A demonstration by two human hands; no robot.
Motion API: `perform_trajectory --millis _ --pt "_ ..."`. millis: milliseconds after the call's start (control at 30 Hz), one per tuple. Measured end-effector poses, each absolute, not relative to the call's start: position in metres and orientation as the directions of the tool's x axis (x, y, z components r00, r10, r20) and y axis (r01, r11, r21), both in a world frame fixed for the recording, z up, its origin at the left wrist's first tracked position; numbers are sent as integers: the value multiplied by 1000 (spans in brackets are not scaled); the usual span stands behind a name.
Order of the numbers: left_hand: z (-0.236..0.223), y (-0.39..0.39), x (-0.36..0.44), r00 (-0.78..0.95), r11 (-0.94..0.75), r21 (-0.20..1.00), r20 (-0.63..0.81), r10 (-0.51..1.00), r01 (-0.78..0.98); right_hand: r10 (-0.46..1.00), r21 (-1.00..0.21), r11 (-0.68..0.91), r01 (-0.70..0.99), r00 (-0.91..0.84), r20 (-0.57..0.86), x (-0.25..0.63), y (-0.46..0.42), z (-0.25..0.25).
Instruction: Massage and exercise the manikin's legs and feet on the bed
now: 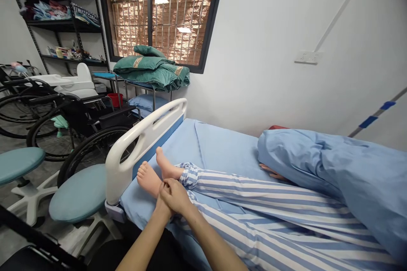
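A figure in blue-and-white striped trousers (241,186) lies on the bed, both bare feet toward the footboard. I cannot tell whether it is a manikin. My left hand (164,204) is closed around the ankle of the near foot (149,178). My right hand (177,194) lies close against it, partly over the left, with its fingers curled at the same ankle. Some fingers of both hands are hidden. Just beyond, the far foot (166,165) rests with its toes up, its trouser cuff (189,175) bunched at the ankle.
The white footboard (146,129) stands left of the feet. A blue quilt (324,165) covers the figure's upper part, with a hand (271,171) showing beneath. Stools (79,192) and wheelchairs (95,139) crowd the left. Green bedding (155,70) is piled below the window.
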State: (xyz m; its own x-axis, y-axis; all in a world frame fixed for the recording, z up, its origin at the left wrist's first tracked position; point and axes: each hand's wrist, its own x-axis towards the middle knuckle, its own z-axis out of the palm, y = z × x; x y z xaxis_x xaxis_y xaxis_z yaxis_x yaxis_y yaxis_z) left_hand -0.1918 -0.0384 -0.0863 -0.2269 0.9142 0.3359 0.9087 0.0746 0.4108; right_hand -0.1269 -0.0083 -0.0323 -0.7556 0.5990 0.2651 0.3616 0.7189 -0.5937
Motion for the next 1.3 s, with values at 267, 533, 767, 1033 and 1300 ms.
perform_trajectory --millis 267,533,767,1033,1300 --pt "-63 -56 -192 -185 49 403 305 934 914 634 -628 664 406 -751 185 -73 0 -32" --pt "-66 -57 -198 -275 57 576 299 914 816 625 -530 693 489 -774 103 -55 -3 -35" --pt "-62 -61 -196 -294 50 609 307 905 792 591 -426 755 498 -798 116 -57 -5 -41" --pt "-55 -66 -193 -227 39 520 303 925 854 597 -355 771 528 -793 117 -60 -8 -48" --pt "-58 -64 -192 -237 59 508 292 927 859 560 -571 700 429 -826 67 -59 5 -38"
